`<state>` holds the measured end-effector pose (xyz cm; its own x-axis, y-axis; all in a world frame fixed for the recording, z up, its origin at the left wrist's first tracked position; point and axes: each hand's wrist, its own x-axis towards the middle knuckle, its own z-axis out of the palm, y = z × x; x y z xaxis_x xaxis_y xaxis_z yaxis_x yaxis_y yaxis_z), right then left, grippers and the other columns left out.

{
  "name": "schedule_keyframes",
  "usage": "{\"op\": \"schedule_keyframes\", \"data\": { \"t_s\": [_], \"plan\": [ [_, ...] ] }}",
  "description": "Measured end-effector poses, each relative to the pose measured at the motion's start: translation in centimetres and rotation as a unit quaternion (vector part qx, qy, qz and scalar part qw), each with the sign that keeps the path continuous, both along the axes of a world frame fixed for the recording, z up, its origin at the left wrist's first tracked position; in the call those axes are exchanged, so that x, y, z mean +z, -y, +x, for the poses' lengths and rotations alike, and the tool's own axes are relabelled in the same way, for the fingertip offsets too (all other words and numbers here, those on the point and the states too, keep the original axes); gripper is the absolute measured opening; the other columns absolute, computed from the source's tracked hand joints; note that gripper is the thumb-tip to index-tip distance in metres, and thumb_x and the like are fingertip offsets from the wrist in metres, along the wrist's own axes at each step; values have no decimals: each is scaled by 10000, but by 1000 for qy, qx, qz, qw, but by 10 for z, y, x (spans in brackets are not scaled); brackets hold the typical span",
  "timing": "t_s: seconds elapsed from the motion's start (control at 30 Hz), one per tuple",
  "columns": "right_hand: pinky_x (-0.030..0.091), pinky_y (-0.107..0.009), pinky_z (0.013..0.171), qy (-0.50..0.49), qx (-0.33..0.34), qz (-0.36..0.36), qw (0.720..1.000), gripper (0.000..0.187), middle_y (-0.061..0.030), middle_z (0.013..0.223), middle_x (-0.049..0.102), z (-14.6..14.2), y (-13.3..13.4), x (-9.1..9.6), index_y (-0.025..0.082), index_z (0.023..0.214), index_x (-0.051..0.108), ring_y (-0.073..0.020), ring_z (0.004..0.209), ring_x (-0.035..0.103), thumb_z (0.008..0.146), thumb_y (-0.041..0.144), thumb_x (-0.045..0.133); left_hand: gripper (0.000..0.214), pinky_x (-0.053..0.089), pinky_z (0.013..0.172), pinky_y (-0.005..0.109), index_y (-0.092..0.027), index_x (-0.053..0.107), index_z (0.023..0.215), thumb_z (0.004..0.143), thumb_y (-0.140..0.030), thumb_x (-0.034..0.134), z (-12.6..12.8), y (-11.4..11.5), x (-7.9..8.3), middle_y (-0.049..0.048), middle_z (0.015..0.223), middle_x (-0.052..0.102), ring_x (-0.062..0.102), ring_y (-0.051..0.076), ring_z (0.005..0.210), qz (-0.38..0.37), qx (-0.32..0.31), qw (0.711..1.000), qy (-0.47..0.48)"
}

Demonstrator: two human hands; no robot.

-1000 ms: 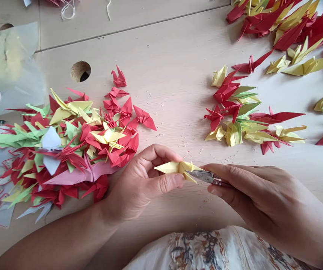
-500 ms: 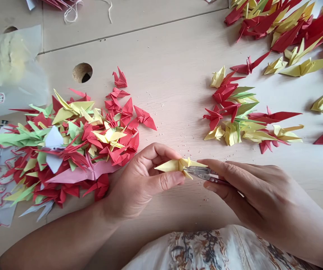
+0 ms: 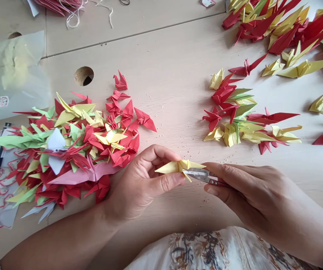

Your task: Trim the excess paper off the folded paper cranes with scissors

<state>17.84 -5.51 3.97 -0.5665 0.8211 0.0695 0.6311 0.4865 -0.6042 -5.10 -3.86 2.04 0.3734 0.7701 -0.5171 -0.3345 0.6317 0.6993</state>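
My left hand (image 3: 150,178) pinches a yellow paper crane (image 3: 175,166) between thumb and curled fingers above the table (image 3: 175,82); at the crane's folds sit the tips of small metal snips (image 3: 199,174), handles wrapped in my right hand (image 3: 257,197). I'd squeeze gently (that paper looks easily torn). Heaped cranes (image 3: 77,159) crowd the left hand; mid-table offers freer room, up to a loose cluster (image 3: 231,111) at right.

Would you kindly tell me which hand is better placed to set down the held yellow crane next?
Probably the left hand: it pinches the yellow crane, while the right hand is taken up by the metal tool, its tip at the crane.
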Motion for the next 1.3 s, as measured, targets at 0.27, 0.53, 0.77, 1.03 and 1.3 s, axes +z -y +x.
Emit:
{"op": "schedule_keyframes", "data": {
  "t_s": [0.27, 0.53, 0.77, 1.03, 1.3],
  "plan": [
    [422, -262, 492, 3, 0, 16, 1000, 112, -52, 827, 754, 0, 0, -1, 198, 1013, 544, -144, 538, 645, 1077, 201, 452, 206, 571, 685, 135, -221, 746, 886, 773, -130, 893, 0, -1, 0, -41, 837, 771, 708, 66, 720, -6, -2, 1000, 9],
    [406, -244, 513, -16, -3, -12, 1000, 77, 15, 736, 668, 2, 0, 1, 191, 1090, 558, -118, 531, 600, 1068, 195, 485, 203, 596, 724, 120, -251, 757, 916, 811, -114, 864, -2, 0, -2, -75, 883, 777, 733, 40, 742, -5, -10, 999, 33],
    [381, -250, 501, -12, 0, 1, 1000, 90, 24, 711, 640, 0, -1, -1, 196, 1058, 542, -113, 517, 569, 1084, 208, 457, 184, 596, 712, 112, -242, 753, 908, 816, -128, 865, -1, -1, -1, -70, 844, 770, 736, 42, 732, -4, -18, 999, 27],
    [402, -260, 503, -14, 3, 7, 1000, 91, 12, 717, 668, 1, 1, -2, 204, 1034, 530, -122, 505, 585, 1088, 220, 459, 192, 606, 716, 117, -242, 755, 914, 816, -116, 862, -2, 0, -2, -69, 873, 779, 743, 43, 740, -5, -18, 999, 38],
    [431, -235, 472, -45, -6, -114, 992, 85, 9, 800, 718, 12, -7, 11, 266, 1092, 555, -128, 581, 659, 1087, 295, 476, 170, 603, 687, 114, -229, 763, 898, 806, -140, 875, 0, -3, 0, -62, 826, 782, 743, 49, 704, -25, -10, 999, 47]
  ]
}}
